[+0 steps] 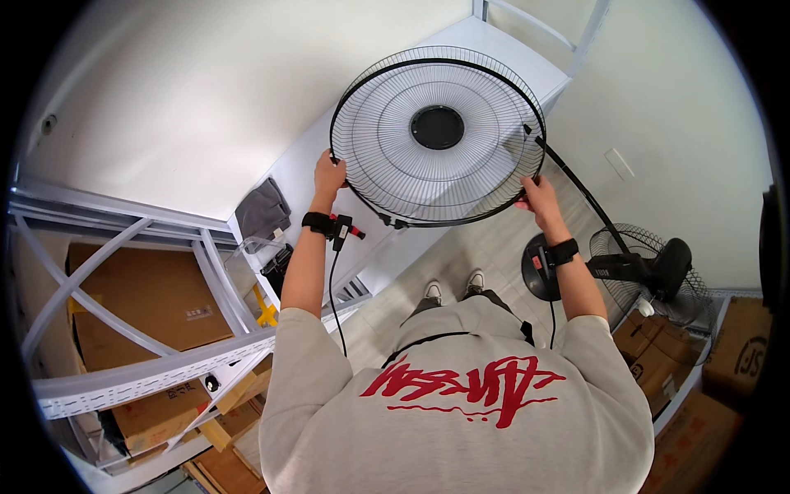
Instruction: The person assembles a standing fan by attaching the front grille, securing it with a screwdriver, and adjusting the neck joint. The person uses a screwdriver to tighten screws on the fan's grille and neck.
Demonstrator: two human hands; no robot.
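Both hands hold a large round fan grille (438,128) of thin wire with a black rim and a black centre disc. My left hand (331,176) grips its rim at the lower left, fingers curled round the edge. At the lower right, my right hand (540,200) is closed on the same rim. Two small black clips (393,221) show along the near edge. To the right, a black pedestal fan (634,267) stands with its pole, round base (539,267) and rear wire guard; the grille and my right arm partly hide it.
A white table (514,58) runs under the grille along the wall. On it lie a grey cloth (263,212) and a red and black tool (355,231). White metal shelving (148,385) with cardboard boxes (152,305) stands left; more boxes (741,346) sit at the right. Cables hang from both wrist straps.
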